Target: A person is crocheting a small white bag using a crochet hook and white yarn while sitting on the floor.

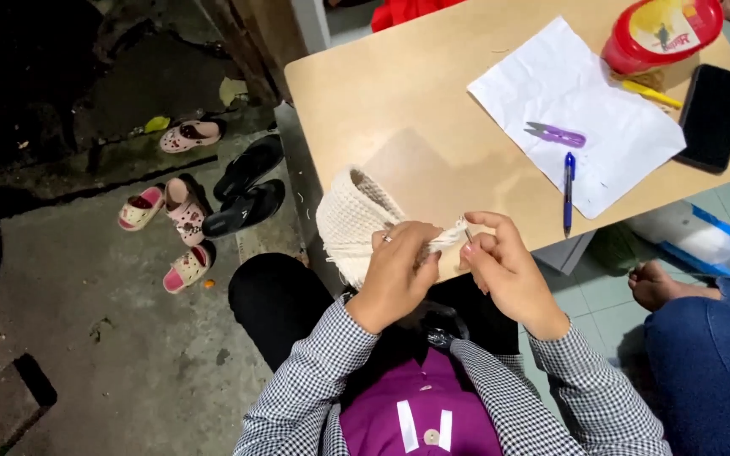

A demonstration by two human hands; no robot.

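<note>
Cream knitted piece (352, 221) sits at the near edge of the wooden table (399, 93), pinched by both hands, left hand (399, 274) gripping its right end and right hand (504, 266) closed on the strand there, with purple thread snips (556, 133) and blue pen (568, 190) on white paper (610, 152) beyond.

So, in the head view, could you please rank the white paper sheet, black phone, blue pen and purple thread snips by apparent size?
1. White paper sheet
2. Black phone
3. Blue pen
4. Purple thread snips
</note>
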